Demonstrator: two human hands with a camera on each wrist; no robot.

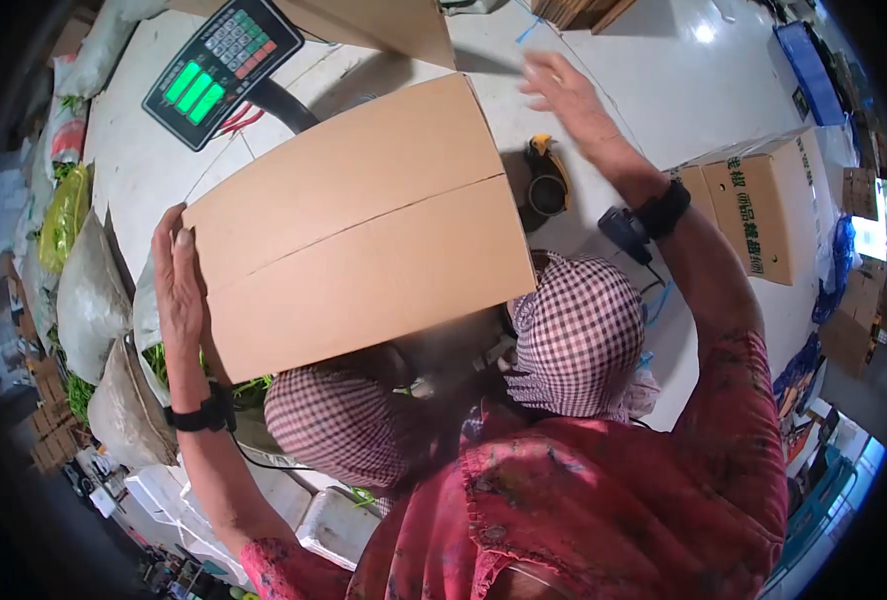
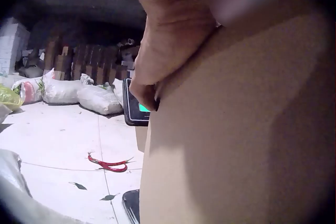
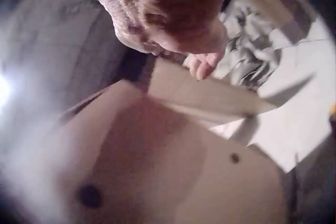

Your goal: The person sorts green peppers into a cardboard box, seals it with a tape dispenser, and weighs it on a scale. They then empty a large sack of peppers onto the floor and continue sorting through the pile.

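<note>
A closed cardboard box [image 1: 354, 240] with a seam across its top stands before the person's knees. At its left edge the left hand [image 1: 178, 285] grips the side, and the left wrist view shows its fingers bent over the cardboard edge. Off the box, past its far right corner, the right hand [image 1: 579, 110] is raised with fingers loosely extended and nothing in them. In the right wrist view this hand [image 3: 168, 14] hangs above a box face with two round holes. Close to the box's right side lies a tape dispenser [image 1: 547, 185] with a yellow part.
A scale display [image 1: 226, 72] with green lit panels stands behind the box at left. Another carton [image 1: 754, 215] with dark printing sits at right. Full sacks [image 1: 92, 290] line the left. Red chillies [image 2: 109, 164] lie on the white floor.
</note>
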